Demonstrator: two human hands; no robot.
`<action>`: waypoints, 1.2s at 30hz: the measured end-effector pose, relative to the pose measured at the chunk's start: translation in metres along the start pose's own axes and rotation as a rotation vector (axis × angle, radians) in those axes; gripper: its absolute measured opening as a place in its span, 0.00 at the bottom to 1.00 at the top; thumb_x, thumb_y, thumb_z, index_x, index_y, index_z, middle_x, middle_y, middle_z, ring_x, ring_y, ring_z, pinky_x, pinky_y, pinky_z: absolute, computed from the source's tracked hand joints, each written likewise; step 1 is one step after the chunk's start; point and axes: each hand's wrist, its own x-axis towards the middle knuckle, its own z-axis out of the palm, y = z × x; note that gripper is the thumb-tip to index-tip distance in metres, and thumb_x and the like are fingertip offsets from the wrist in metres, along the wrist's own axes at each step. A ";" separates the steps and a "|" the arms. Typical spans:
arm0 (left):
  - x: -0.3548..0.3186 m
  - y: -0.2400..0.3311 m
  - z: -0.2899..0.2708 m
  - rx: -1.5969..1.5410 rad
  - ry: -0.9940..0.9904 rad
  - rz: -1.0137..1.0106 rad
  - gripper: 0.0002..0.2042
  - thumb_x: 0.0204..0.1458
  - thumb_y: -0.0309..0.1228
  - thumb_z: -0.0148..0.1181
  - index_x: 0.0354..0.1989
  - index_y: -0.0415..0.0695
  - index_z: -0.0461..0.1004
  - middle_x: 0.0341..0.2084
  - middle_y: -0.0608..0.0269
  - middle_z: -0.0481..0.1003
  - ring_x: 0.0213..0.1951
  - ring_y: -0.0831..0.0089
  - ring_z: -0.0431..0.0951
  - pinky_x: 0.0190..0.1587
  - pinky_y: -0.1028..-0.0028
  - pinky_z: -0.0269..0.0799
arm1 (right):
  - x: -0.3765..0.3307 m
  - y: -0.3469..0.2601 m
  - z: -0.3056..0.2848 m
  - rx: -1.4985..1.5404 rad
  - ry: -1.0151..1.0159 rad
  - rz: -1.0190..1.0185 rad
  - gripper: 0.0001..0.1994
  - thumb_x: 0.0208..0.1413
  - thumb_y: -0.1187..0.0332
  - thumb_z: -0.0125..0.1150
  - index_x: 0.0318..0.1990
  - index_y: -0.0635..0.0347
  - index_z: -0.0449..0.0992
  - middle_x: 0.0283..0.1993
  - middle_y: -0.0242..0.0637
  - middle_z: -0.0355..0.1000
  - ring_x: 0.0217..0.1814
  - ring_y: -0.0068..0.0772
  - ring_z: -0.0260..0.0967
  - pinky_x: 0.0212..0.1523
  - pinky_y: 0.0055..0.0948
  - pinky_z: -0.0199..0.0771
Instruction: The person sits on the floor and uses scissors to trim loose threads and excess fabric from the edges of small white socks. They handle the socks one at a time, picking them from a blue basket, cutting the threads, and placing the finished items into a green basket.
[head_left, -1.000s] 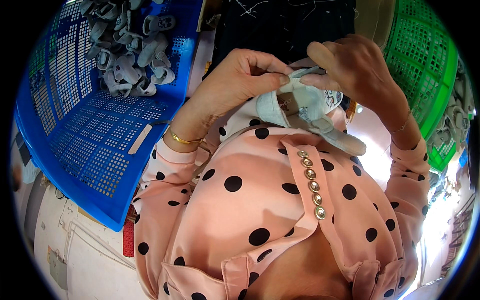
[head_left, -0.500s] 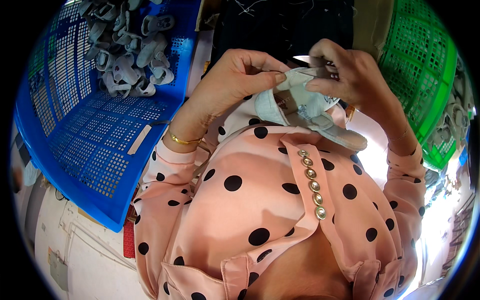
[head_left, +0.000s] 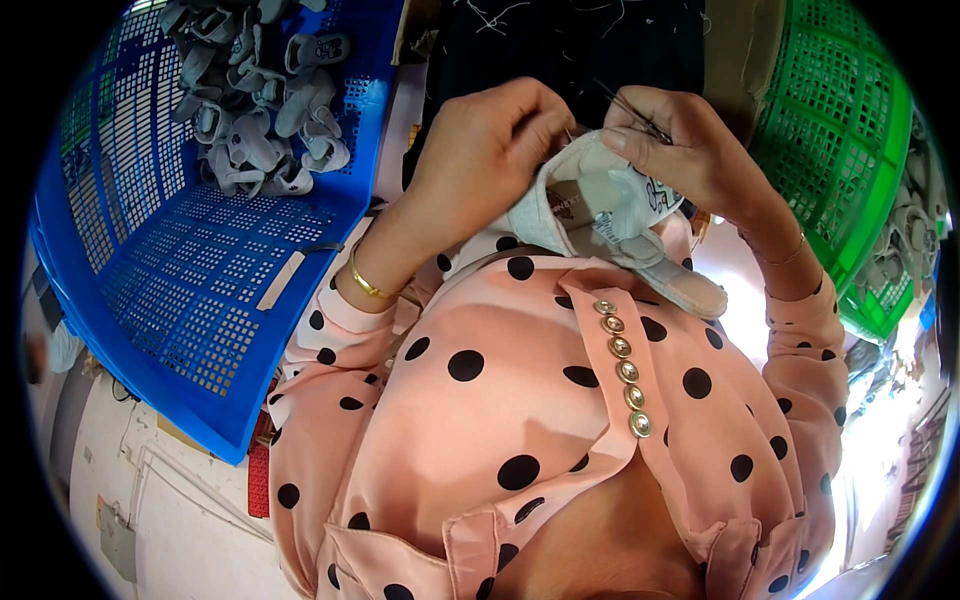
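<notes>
A small pale shoe upper with a loose strap and a printed inside lies against my front, its opening facing up. My right hand grips its upper right edge between thumb and fingers. That same hand also holds slim dark metal thread snips, pointing up and left. Just left of the upper's top rim, my left hand is closed in a pinch. Its fingertips are turned away, so what they hold, if anything, is hidden.
On the left stands a blue perforated crate with a pile of grey shoe uppers at its far end. A green crate stands on the right, with more uppers beyond it. Dark cloth with loose threads lies ahead.
My left hand has let go of the upper's rim and curled its fingers just beside it. The snips have swung upward in my right hand, whose thumb now presses on the rim.
</notes>
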 end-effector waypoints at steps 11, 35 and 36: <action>-0.005 0.002 -0.008 -0.396 -0.099 -0.014 0.10 0.58 0.27 0.59 0.46 0.38 0.75 0.35 0.64 0.78 0.33 0.83 0.76 0.38 0.83 0.73 | 0.000 -0.004 0.000 -0.155 0.063 -0.081 0.12 0.55 0.69 0.62 0.28 0.66 0.66 0.19 0.38 0.57 0.21 0.29 0.50 0.22 0.28 0.58; -0.006 -0.039 0.007 -0.119 0.135 0.215 0.05 0.54 0.26 0.64 0.35 0.39 0.80 0.36 0.64 0.77 0.32 0.82 0.73 0.33 0.83 0.69 | 0.008 0.007 -0.010 -0.841 0.150 -0.345 0.24 0.57 0.45 0.55 0.32 0.62 0.70 0.19 0.43 0.68 0.20 0.47 0.69 0.23 0.35 0.68; -0.006 -0.038 0.007 -0.112 0.126 0.197 0.05 0.54 0.27 0.63 0.36 0.39 0.80 0.36 0.64 0.77 0.31 0.84 0.73 0.31 0.84 0.68 | 0.011 -0.001 -0.011 -0.864 0.086 -0.298 0.24 0.57 0.45 0.55 0.31 0.62 0.71 0.18 0.43 0.68 0.20 0.47 0.69 0.23 0.35 0.68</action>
